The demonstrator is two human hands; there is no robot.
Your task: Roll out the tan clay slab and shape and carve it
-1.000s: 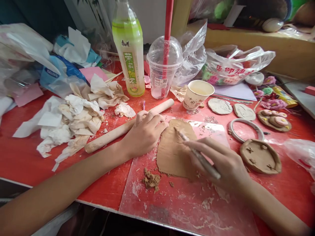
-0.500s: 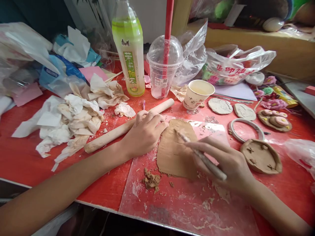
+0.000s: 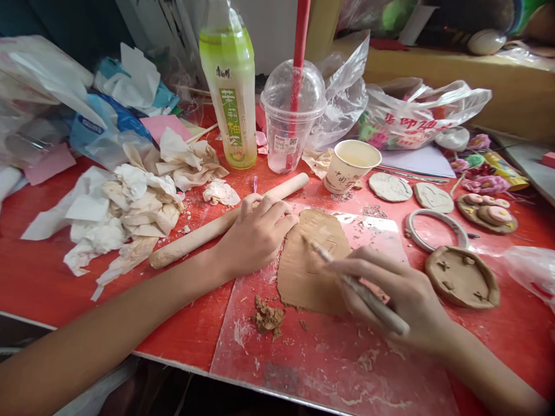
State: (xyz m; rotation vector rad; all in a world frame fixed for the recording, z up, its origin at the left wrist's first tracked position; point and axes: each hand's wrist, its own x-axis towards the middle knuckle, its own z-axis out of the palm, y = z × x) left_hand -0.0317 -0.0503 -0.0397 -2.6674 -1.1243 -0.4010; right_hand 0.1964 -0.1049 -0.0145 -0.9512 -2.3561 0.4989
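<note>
A flat, uneven slab of brown clay (image 3: 299, 277) lies on a clear sheet (image 3: 247, 358), with thin lines scored in its surface. In my right hand (image 3: 403, 289) is a slim, clay-smeared clay tool (image 3: 368, 297), held like a pen. Its tip is at the upper left part of the slab. My left hand (image 3: 255, 237) rests with loosely bent, parted fingers against the wooden rolling pin (image 3: 195, 238) and by the slab's left edge. Where its fingertips press is partly hidden. Crumbly clay scraps (image 3: 267, 318) sit below the slab.
Behind stand a paper cup (image 3: 350, 167), a plastic cup (image 3: 286, 138) with a red straw and a green-labelled bottle (image 3: 236, 110). Crumpled tissues (image 3: 125, 214) are heaped at left. At right lie a tape ring (image 3: 410, 231), a rimmed clay dish (image 3: 463, 280) and pale clay discs (image 3: 390, 186).
The clay tool's tip has moved slightly left and towards me across the slab, and my right hand's grip stays the same. My left hand has stayed in place. The view has shifted a little.
</note>
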